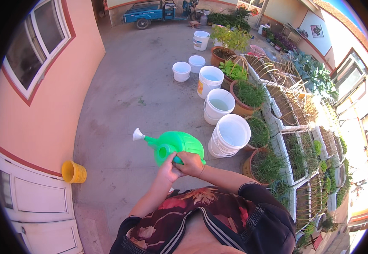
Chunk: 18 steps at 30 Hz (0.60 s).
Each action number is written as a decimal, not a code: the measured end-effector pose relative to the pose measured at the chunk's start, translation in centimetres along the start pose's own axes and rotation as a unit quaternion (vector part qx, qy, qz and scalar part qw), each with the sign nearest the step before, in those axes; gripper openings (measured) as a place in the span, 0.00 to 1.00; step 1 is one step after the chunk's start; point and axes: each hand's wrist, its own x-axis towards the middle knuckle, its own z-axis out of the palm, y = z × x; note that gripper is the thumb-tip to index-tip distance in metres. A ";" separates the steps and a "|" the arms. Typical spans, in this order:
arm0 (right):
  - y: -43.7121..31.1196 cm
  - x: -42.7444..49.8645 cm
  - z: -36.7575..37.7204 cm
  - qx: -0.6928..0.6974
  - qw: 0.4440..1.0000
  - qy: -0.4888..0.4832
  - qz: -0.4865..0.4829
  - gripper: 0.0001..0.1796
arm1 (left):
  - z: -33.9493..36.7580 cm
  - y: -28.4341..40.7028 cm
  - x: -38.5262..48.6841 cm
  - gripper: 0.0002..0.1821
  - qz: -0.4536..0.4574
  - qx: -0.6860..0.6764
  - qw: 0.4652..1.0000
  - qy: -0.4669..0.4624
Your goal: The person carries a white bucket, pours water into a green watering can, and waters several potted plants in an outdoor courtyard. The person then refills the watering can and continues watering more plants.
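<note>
A green plastic watering can (185,143) hangs in front of my body, well above the concrete ground. Its white sprinkler rose (138,135) points left and its round filling opening faces up towards me. My right hand (190,163) is closed around the handle. Pressed against it, my left hand (167,170) also grips the handle, with its thumb near the opening. The fingers' undersides are hidden. Just right of the can stands a white plastic bucket (231,133), apart from it; several buckets seem nested there.
More white buckets, one with water (219,106), run away along potted green plants (250,92). White-edged planting beds (279,136) with bent hoops lie right. A yellow bucket (74,171) stands by the left wall's white door (39,193). A blue cargo tricycle (154,13) is parked far off.
</note>
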 end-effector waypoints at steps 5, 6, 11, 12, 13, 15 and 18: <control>-2.7 5.1 6.2 0.028 0.990 -0.128 -0.052 0.19 | -9.2 6.1 0.1 0.20 0.033 -0.089 0.995 0.036; -3.0 5.8 7.0 0.029 0.987 -0.141 -0.070 0.20 | -10.4 6.9 -0.1 0.19 0.046 -0.078 0.995 0.041; -0.8 7.8 6.4 -0.006 0.982 -0.183 -0.041 0.24 | -14.2 10.7 -1.7 0.15 0.126 -0.038 0.984 0.117; 0.5 7.7 5.6 -0.017 0.985 -0.174 0.005 0.23 | -15.6 12.0 -1.9 0.15 0.124 -0.045 0.984 0.121; 2.1 7.3 4.8 -0.028 0.985 -0.165 0.050 0.22 | -17.0 13.1 -2.0 0.15 0.125 -0.052 0.983 0.127; 5.4 6.4 3.1 -0.038 0.972 -0.149 0.175 0.22 | -18.9 14.4 -3.0 0.15 0.138 -0.040 0.977 0.158; 11.0 2.9 1.6 -0.080 0.936 -0.113 0.324 0.22 | -20.9 16.6 -3.4 0.15 0.152 -0.013 0.968 0.200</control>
